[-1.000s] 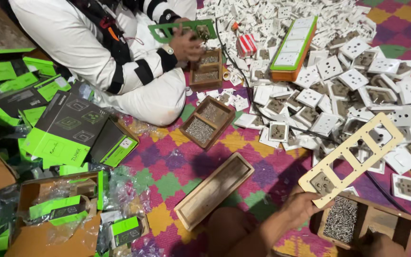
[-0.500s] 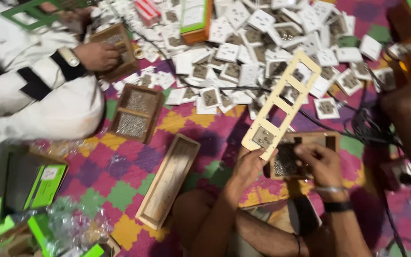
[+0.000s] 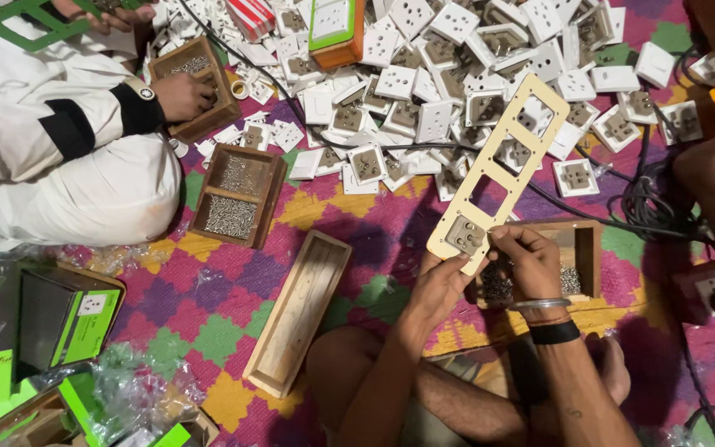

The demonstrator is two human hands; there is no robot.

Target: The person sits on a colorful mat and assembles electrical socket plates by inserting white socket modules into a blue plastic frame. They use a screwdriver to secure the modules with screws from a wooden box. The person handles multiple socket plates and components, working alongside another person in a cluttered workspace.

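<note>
I hold a long pale wooden panel with several square cut-outs, tilted up to the right. My left hand supports its lower end from beneath. My right hand pinches that same end, where a white socket module sits in the lowest cut-out. Under my right hand lies a wooden tray of small screws. A long empty wooden box lies to the left of my knee.
A heap of white socket modules covers the colourful mat at the top. Another person in white sits at left, one hand in a wooden screw box. A two-part screw tray and green-black cartons lie left. Black cables run at right.
The view has swung right and closer to my hands. My right hand has come up from the screw tray onto the panel's lower end, beside my left.
</note>
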